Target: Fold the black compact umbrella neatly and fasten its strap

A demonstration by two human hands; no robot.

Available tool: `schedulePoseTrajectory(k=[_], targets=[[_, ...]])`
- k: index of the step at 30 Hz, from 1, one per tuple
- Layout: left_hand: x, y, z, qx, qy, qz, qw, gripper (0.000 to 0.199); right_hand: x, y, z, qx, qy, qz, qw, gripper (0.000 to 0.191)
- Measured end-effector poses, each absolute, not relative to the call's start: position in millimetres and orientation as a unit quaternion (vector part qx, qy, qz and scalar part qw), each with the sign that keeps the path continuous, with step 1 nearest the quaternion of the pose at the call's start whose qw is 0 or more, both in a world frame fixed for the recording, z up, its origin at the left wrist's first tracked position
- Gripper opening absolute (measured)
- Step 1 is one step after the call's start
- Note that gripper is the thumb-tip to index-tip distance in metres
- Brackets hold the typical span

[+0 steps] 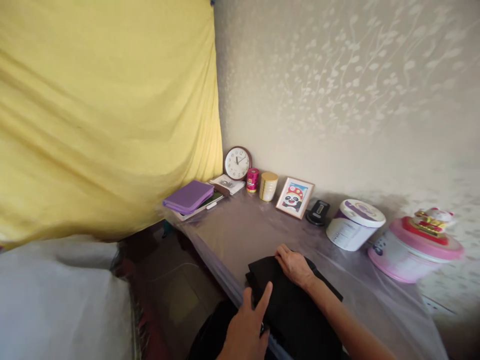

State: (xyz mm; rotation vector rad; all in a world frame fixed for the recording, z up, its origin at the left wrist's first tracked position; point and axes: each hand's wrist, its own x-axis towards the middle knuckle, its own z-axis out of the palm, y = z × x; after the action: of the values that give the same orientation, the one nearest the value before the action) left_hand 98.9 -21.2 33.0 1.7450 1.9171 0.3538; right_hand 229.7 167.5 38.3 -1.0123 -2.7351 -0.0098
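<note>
A black, flat item [277, 295] that looks like a folded cloth or a bag lies on the near part of the table, its layers showing at the left corner. My right hand [294, 266] rests on its far edge, fingertips pinched together there. My left hand [245, 322] is by its left side over the table edge, two fingers spread apart in a V and the thumb lower down. Beside that thumb shows a small dark shiny thing [261, 328], too small to name; whether the hand grips it is unclear.
Along the wall stand a clock [237, 163], a pink can [252, 180], a yellow-lidded jar [268, 186], a framed panda picture [295, 198], a small black device [318, 212] and two tubs [350, 230]. A purple folder [189, 196] lies at the far left corner. The tabletop [225, 230] has a plastic cover.
</note>
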Motion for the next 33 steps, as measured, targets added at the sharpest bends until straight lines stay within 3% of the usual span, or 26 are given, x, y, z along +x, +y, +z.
schedulePoseTrajectory(k=[7, 14, 18, 27, 33], targets=[[107, -14, 46, 0.672, 0.695, -0.014, 0.253, 0.084, 226, 171, 44, -0.353, -0.934, -0.006, 0.056, 0.016], [108, -15, 31, 0.679, 0.699, 0.005, 0.223, 0.079, 231, 130, 62, -0.256, -0.947, 0.090, 0.172, 0.028], [110, -17, 25, 0.669, 0.710, 0.012, 0.219, 0.077, 235, 106, 55, -0.189, -0.966, 0.114, 0.138, 0.029], [111, -17, 32, 0.644, 0.725, 0.010, 0.245, 0.073, 243, 172, 45, -0.276, -0.953, 0.102, 0.072, 0.044], [110, -16, 36, 0.648, 0.718, 0.007, 0.254, 0.069, 265, 206, 46, -0.384, -0.916, 0.098, 0.059, 0.044]])
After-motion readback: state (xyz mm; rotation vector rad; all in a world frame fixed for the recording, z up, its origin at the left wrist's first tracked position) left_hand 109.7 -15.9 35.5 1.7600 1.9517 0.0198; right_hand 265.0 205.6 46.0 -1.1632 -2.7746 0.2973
